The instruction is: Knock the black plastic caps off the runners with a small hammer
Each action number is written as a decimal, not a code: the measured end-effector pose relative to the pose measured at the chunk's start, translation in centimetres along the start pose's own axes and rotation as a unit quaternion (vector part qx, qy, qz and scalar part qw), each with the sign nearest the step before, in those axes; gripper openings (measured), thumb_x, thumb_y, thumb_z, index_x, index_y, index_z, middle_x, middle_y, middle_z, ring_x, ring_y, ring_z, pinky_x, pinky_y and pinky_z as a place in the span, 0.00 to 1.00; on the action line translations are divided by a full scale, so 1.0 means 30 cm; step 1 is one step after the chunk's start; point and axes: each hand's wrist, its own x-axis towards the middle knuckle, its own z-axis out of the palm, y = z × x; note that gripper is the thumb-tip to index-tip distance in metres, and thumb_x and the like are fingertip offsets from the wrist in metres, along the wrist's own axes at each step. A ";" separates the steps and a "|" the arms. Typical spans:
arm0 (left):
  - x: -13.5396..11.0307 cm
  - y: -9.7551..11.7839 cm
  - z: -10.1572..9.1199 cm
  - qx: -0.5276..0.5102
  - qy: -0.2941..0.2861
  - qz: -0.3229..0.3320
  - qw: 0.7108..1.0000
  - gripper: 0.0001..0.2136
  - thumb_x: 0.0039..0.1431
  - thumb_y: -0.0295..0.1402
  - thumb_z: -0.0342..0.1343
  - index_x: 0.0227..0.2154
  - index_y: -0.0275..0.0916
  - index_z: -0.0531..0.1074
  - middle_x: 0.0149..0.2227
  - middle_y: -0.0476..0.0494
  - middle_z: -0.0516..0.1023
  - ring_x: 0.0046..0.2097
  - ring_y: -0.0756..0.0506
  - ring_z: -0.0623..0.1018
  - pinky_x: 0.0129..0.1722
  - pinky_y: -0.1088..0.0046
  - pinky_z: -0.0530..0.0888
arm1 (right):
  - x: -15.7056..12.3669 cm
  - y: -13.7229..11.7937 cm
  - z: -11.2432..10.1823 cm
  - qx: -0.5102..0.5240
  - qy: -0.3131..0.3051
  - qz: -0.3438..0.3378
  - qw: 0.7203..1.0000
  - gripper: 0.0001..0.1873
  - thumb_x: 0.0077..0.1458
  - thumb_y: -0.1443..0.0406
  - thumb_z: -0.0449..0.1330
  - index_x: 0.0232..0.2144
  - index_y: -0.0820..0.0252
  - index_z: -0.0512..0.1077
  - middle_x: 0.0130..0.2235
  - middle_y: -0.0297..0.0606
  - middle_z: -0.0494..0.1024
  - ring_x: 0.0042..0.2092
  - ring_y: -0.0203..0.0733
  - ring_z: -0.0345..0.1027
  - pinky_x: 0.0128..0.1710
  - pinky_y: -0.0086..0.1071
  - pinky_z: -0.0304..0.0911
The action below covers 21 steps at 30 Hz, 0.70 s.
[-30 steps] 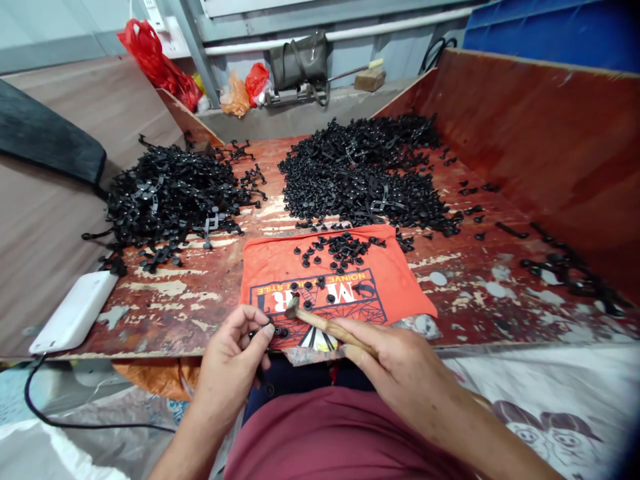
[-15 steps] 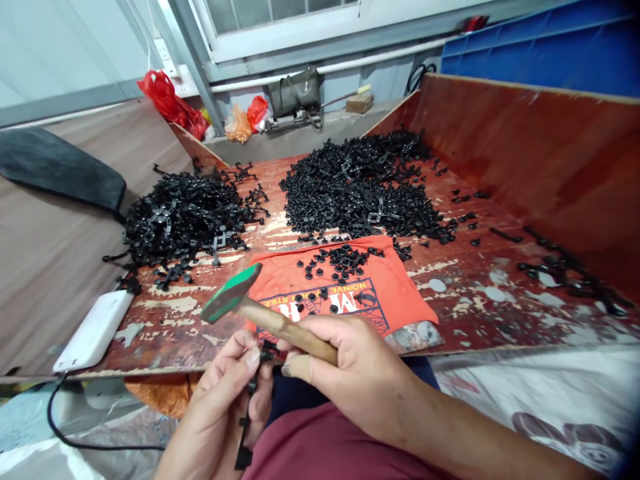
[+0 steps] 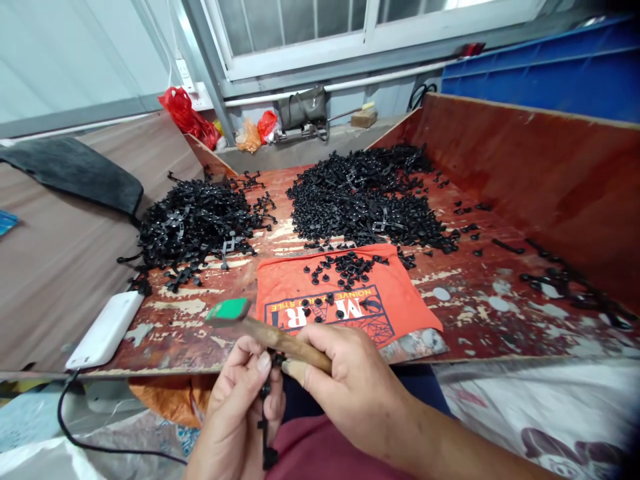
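Note:
My left hand (image 3: 245,393) is closed on a thin black plastic part (image 3: 265,427), which hangs down below the fingers with a small block at its lower end. Wrapped round a wooden handle, my right hand (image 3: 345,373) grips a hammer (image 3: 280,341) whose green-topped head (image 3: 227,311) points left. Its thumb and finger tips come close to the upper end of the black part; whether they touch it cannot be made out. Beyond the hands lies an orange cloth (image 3: 417,300) with printed letters and several small black round-headed pegs (image 3: 353,267) on it.
Two heaps of black plastic parts, a left heap (image 3: 195,227) and a larger right heap (image 3: 360,193), lie on the worn red board (image 3: 280,180). A white power bank (image 3: 105,330) with a cable sits at left. A wooden side wall (image 3: 525,153) and loose strips (image 3: 575,280) stand right.
The view has tilted up and shifted left slightly. The hammer head has turned and dropped nearer my left hand. Both hands keep their holds.

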 end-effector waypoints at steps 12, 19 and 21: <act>0.003 0.061 0.061 -0.101 0.096 0.059 0.988 0.11 0.52 0.27 0.64 0.32 0.41 0.65 0.23 0.56 0.67 0.18 0.57 0.64 0.15 0.85 0.64 | -0.049 -0.067 -0.026 0.274 -0.136 0.109 0.946 0.05 0.46 0.70 0.60 0.23 0.59 0.66 0.21 0.24 0.60 0.22 0.28 0.49 0.20 0.22 0.47; -0.001 0.063 0.022 -0.212 0.003 -0.023 0.977 0.08 0.56 0.22 0.55 0.38 0.38 0.68 0.28 0.53 0.63 0.19 0.59 0.62 0.14 0.88 0.61 | -0.092 -0.019 -0.115 0.223 -0.052 0.131 0.965 0.03 0.51 0.66 0.63 0.27 0.59 0.71 0.26 0.29 0.70 0.29 0.33 0.61 0.30 0.25 0.58; -0.002 0.066 0.009 -0.208 -0.006 -0.021 0.978 0.09 0.57 0.22 0.53 0.40 0.39 0.68 0.28 0.53 0.62 0.19 0.59 0.63 0.15 0.87 0.61 | -0.120 0.024 -0.145 0.202 -0.049 0.144 0.968 0.06 0.56 0.63 0.61 0.30 0.58 0.73 0.28 0.31 0.72 0.31 0.36 0.64 0.32 0.26 0.60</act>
